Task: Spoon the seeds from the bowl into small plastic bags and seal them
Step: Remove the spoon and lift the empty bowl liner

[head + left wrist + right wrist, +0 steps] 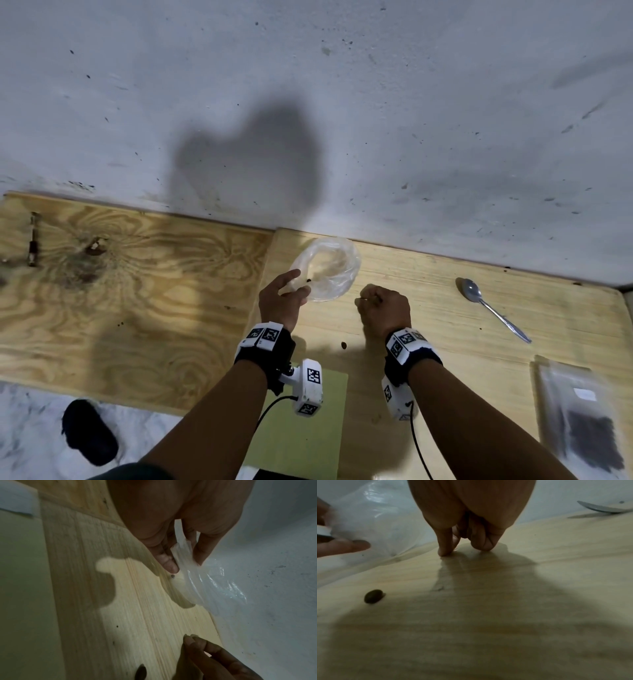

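Note:
A clear plastic bag (pixel 329 270) lies with its mouth held open near the far edge of the pale wooden table (pixel 445 342). My left hand (pixel 301 282) pinches the bag's near rim between thumb and finger; in the left wrist view the left hand (pixel 186 564) grips the crinkled bag (pixel 219 588), and a dark seed (pixel 172 576) sits by the thumb. My right hand (pixel 366 298) is curled just right of the bag, and dark specks show at its fingers. In the right wrist view the right hand (pixel 448 551) has thumb and forefinger pressed together on the table.
A metal spoon (pixel 489 308) lies on the table to the right. One loose seed (pixel 343 345) rests between my wrists. A filled seed bag (pixel 582 418) lies at the near right. A green sheet (pixel 308 428) lies under my left forearm. Darker plywood (pixel 137 291) extends left.

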Demonstrator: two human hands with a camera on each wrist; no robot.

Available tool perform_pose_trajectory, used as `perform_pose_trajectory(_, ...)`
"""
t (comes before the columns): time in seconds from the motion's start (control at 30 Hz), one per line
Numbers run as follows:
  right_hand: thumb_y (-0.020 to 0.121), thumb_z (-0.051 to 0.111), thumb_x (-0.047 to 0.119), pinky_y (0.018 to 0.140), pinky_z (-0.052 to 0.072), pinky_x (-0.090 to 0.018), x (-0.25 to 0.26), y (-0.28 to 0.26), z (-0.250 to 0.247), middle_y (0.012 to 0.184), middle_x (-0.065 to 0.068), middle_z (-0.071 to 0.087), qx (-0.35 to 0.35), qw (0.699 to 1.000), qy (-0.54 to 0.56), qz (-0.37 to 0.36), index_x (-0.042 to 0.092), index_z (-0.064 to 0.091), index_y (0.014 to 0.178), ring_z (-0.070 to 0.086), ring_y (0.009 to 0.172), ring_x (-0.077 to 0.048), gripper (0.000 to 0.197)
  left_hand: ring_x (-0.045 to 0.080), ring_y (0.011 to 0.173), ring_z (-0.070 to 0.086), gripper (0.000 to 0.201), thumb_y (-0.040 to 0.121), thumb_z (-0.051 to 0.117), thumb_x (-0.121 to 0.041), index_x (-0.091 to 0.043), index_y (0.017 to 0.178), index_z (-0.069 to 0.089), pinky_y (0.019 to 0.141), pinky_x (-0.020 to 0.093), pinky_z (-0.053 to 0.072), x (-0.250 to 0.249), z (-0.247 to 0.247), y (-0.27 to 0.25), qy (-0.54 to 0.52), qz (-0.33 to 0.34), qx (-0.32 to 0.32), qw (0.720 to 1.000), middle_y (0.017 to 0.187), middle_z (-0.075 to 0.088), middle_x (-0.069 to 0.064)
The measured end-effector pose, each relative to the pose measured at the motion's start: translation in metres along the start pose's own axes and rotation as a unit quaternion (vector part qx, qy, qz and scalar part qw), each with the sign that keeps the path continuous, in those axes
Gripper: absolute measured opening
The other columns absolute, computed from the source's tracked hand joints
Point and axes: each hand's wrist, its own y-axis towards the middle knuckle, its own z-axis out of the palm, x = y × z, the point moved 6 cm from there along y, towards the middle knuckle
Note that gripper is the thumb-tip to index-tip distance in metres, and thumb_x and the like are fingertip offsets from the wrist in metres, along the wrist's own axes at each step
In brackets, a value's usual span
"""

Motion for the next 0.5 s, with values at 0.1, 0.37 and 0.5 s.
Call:
perform_pose_trajectory(0.1,0.088,0.066,0.020,0.052,0.039,-0.008,0.006,-0.004,-0.001,0.063,0.016,0.064,0.010,0.999,-0.021,-0.025,0.020,0.066,0.077,0.056,0.053,0.006,0.011,0.018,0.086,0.067,0.034,0.075,0.076,0.003,-0.016,0.104,0.074,0.086,0.041,0.058,-0.001,0.001,-0.002,-0.004,0.004,0.007,1.000,0.119,0.056,0.010)
perform_pose_trajectory(0.37,0.083,0.072,0.022,0.071,0.038,-0.014,-0.008,-0.018,-0.012,0.087,0.009,0.067,0.000,0.999,-0.028,-0.025,0.017,0.064,0.086,0.058,0.081,-0.013,0.009,0.028,0.094,0.065,0.043,0.072,0.079,0.004,-0.009,0.112,0.070,0.083,0.040,0.057,-0.004,-0.002,-0.018,-0.045,0.003,0.020,0.999,0.120,0.055,0.014)
perform_pose_trajectory(0.5,0.075,0.077,0.018,0.077,0.039,-0.016,-0.017,-0.025,-0.018,0.084,0.010,0.066,-0.005,1.000,-0.016,-0.009,0.023,0.069,0.099,0.058,0.081,-0.010,0.026,0.028,0.093,0.064,0.043,0.072,0.079,0.005,-0.009,0.111,0.070,0.084,0.040,0.057,-0.005,-0.005,-0.022,-0.044,0.006,0.016,0.999,0.120,0.054,0.013)
